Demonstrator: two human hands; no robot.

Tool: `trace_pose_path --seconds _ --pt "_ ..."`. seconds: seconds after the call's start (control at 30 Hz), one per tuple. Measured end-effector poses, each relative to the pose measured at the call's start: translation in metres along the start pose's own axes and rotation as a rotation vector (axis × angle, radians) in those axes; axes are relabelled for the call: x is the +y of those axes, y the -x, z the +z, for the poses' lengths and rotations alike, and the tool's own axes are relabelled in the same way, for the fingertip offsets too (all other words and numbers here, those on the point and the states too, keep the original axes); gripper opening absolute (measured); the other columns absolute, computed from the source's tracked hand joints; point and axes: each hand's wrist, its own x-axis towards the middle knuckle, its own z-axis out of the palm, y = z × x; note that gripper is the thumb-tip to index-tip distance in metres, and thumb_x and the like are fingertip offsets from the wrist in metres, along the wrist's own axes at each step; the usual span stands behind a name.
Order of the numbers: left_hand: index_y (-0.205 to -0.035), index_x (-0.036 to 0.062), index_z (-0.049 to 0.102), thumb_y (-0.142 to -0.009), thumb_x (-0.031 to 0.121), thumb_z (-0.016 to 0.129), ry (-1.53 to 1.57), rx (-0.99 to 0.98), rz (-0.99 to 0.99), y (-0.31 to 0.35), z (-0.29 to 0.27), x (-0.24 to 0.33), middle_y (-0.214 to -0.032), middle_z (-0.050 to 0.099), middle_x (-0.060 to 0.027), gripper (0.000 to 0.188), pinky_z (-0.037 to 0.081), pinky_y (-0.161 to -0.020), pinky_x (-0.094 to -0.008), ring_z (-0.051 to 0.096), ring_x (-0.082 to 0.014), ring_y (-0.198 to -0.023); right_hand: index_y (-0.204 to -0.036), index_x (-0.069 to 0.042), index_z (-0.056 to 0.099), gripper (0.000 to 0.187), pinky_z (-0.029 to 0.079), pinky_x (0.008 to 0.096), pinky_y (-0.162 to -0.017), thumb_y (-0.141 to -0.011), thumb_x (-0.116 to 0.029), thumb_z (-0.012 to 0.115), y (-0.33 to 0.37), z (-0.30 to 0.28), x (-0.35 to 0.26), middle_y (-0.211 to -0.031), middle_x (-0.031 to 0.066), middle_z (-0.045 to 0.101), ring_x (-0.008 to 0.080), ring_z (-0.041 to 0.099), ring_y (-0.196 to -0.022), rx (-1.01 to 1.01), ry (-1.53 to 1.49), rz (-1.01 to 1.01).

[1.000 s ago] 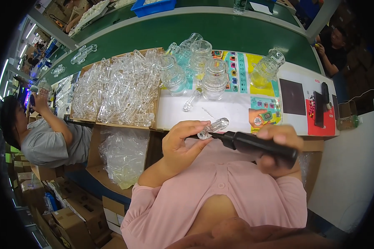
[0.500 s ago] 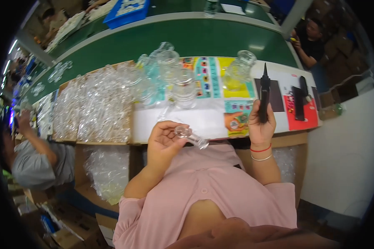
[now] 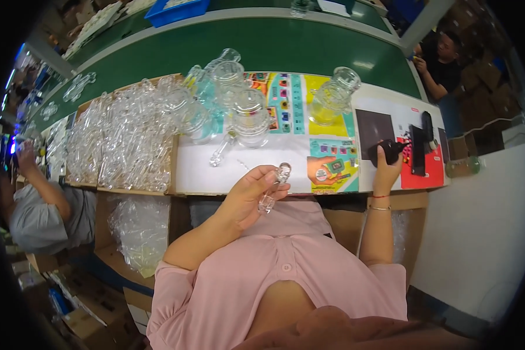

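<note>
My left hand (image 3: 252,195) pinches a small clear glass tube piece (image 3: 266,204) with a rounded upper end, just over the table's front edge. To the right, my right hand (image 3: 387,174) is wrapped round a black bottle (image 3: 386,153), which lies low over the dark square on the printed sheet. Its narrow nozzle points right, toward a black upright-shaped device (image 3: 417,150). Beyond my left hand stand several clear glass vessels (image 3: 249,119), and another small glass tube (image 3: 221,150) lies beside them. One more glass vessel (image 3: 334,96) stands apart on a yellow printed area.
Open cardboard boxes (image 3: 174,166) on the left brim with clear glass pieces. Beneath the table hangs clear plastic wrapping (image 3: 135,230). A blue tray (image 3: 178,11) sits across the green bench (image 3: 309,49). One person (image 3: 440,64) is at the far right, another (image 3: 49,213) at the left.
The black bottle has gone from upright to tilted over, and my right hand has moved right and down toward the sheet. My left hand has turned the glass tube and shifted slightly right.
</note>
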Motion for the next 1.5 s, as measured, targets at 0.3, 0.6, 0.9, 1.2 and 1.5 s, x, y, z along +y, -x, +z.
trace_pose_path --seconds 0.3,0.6,0.9,1.2,1.5 --pt "-0.091 0.0084 0.052 -0.082 0.022 0.061 0.014 -0.014 0.026 -0.003 -0.001 -0.007 -0.090 0.059 -0.0042 0.019 0.048 -0.074 -0.0271 0.058 -0.0165 -0.085 -0.116 0.002 0.042 0.046 0.039 0.0342 -0.092 -0.078 -0.012 0.064 0.008 0.017 -0.042 -0.114 0.0161 0.049 0.0253 0.051 -0.102 0.174 -0.090 -0.477" --pt "-0.081 0.0090 0.051 -0.079 0.018 0.065 -0.059 -0.159 0.023 -0.016 -0.002 -0.024 -0.078 0.057 -0.0018 0.017 0.046 -0.067 -0.0233 0.055 -0.0097 -0.075 -0.116 0.003 0.039 0.044 0.038 0.0369 -0.094 -0.082 -0.021 0.056 0.089 0.069 -0.133 -0.117 0.0206 0.049 0.0277 0.053 -0.105 -0.734 -0.401 -0.272" --pt "-0.106 0.0019 0.042 -0.064 0.009 0.075 -0.944 0.487 1.084 -0.042 -0.046 0.005 -0.110 0.043 -0.0129 0.053 0.034 -0.092 -0.0351 0.040 -0.0240 -0.107 -0.117 0.001 0.035 0.031 0.042 0.0310 -0.087 -0.091 -0.015 0.044 0.072 0.142 -0.093 -0.101 0.0169 0.059 0.0220 0.056 -0.099 -0.712 -0.568 0.303" --pt "-0.123 -0.0006 0.035 -0.055 0.016 0.081 -1.620 0.623 0.906 -0.061 -0.041 0.028 -0.116 0.040 -0.0150 0.083 0.034 -0.092 -0.0393 0.038 -0.0306 -0.108 -0.118 -0.003 0.038 0.032 0.046 0.0319 -0.084 -0.090 -0.017 0.046 0.060 0.170 -0.083 -0.098 0.0135 0.058 0.0206 0.058 -0.092 -0.720 -0.779 0.577" --pt "-0.124 -0.0016 0.035 -0.052 0.013 0.085 -0.680 -0.132 0.788 0.023 -0.011 0.021 -0.117 0.050 -0.0161 0.089 0.039 -0.093 -0.0387 0.051 -0.0271 -0.107 -0.118 -0.001 0.042 0.041 0.047 0.0349 -0.082 -0.086 -0.023 0.055 0.065 0.099 -0.147 -0.097 0.0176 0.060 0.0273 0.059 -0.094 -0.966 -0.657 0.030"
